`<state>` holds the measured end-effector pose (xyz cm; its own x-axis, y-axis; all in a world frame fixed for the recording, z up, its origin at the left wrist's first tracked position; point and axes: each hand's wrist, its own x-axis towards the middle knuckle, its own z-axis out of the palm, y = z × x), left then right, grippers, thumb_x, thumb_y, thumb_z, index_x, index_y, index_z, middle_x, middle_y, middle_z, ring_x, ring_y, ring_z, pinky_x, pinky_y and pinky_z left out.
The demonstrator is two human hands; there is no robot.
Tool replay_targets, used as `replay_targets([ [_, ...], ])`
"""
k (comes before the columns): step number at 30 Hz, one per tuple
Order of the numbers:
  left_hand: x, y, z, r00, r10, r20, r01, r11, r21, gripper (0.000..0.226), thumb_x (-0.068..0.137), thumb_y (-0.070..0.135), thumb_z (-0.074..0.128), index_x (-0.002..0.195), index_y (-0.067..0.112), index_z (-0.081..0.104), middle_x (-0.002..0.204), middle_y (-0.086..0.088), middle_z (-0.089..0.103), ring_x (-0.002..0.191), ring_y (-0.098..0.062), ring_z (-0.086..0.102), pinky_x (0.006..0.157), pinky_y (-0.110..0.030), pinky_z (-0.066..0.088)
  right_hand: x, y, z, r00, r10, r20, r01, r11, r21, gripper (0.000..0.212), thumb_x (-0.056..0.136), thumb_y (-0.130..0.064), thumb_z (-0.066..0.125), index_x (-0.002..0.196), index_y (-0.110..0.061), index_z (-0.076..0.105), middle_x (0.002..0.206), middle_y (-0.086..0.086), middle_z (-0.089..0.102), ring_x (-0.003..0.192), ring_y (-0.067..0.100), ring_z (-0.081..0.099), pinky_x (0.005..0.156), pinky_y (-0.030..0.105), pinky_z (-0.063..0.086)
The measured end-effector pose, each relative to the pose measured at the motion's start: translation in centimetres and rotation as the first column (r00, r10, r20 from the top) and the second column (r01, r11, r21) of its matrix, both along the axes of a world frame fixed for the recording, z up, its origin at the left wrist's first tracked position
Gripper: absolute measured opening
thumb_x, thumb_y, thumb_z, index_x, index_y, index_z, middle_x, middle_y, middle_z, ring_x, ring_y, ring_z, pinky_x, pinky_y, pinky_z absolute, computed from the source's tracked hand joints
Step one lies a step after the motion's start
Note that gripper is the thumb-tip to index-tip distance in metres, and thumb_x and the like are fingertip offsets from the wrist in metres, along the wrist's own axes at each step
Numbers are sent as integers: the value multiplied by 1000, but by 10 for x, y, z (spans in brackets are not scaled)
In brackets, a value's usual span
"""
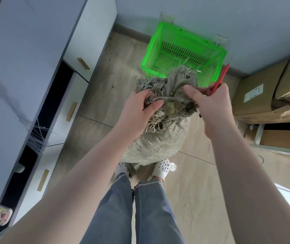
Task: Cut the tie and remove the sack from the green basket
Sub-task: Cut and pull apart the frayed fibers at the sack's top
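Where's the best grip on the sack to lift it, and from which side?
Probably the bunched neck of the sack, just under the tie, coming from above. The sack stands upright on the floor with its cloth gathered narrow there, while the body below bulges too wide. The left hand already grips that frayed top; the right hand also holds a red tool.

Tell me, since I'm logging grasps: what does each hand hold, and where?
The left hand grips the sack at its frayed, gathered mouth. The right hand pinches the mouth's other side and holds a red-handled tool by its handle.
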<state>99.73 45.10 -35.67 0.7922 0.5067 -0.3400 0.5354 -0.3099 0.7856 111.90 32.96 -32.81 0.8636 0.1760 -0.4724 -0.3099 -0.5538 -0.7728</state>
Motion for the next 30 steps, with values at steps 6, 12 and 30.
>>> replay_targets([
  [6, -1, 1, 1, 1000, 21, -9, -21, 1000, -6, 19, 93, 42, 54, 100, 24, 54, 63, 11, 41, 56, -3, 36, 56, -23, 26, -28, -22, 27, 977, 178, 115, -192, 973, 128, 26, 88, -40, 37, 74, -19, 44, 63, 2, 44, 54, 15, 36, 54, 34, 31],
  [12, 0, 2, -3, 997, 70, 41, -67, 996, -61, 14, 93, 40, 58, 95, 26, 56, 71, 11, 51, 66, -9, 44, 57, -28, 29, -63, -32, 15, 908, 366, -205, -374, 927, 1, 35, 101, -28, 34, 70, -18, 46, 46, -11, 37, 42, 5, 26, 50, 26, 21],
  [30, -5, -1, -2, 996, 79, 28, -78, 997, -27, 13, 94, 41, 56, 96, 28, 54, 77, 9, 47, 74, -11, 46, 59, -25, 29, -62, -25, 19, 867, 312, -389, -332, 943, 16, 36, 104, -30, 32, 74, -16, 46, 45, -10, 35, 38, 6, 22, 40, 19, 20],
])
